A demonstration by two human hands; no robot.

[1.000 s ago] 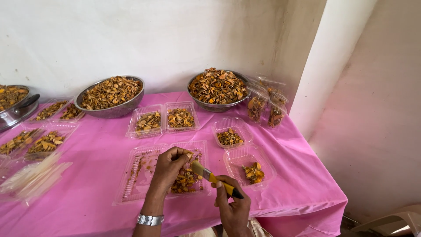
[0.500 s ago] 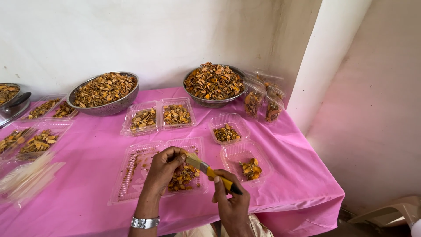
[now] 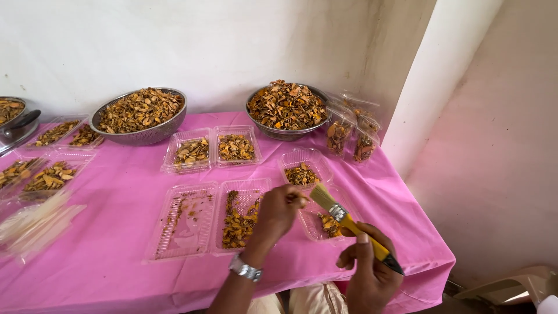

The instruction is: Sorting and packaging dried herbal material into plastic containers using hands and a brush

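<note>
My right hand (image 3: 368, 268) grips a paintbrush (image 3: 344, 220) with a yellow handle, its pale bristles pointing up and left toward my left hand. My left hand (image 3: 280, 207), with a metal watch at the wrist, hovers fingers bunched over the right half of an open clear plastic clamshell box (image 3: 192, 224). That half holds brown and orange dried pieces (image 3: 238, 220); the left half holds only crumbs. A smaller clear tray (image 3: 317, 224) with a few pieces lies under the brush.
A pink cloth (image 3: 116, 192) covers the table. Two steel bowls (image 3: 141, 115) (image 3: 287, 108) heaped with dried pieces stand by the wall. Other filled clamshells (image 3: 212, 148) (image 3: 49, 174), sealed bags (image 3: 349, 134), stacked clear lids (image 3: 35, 224) and a pan (image 3: 14, 119) lie about.
The brush tip has risen and swung closer to my left hand's fingertips. My left hand has shifted slightly right over the box. The view has moved a little.
</note>
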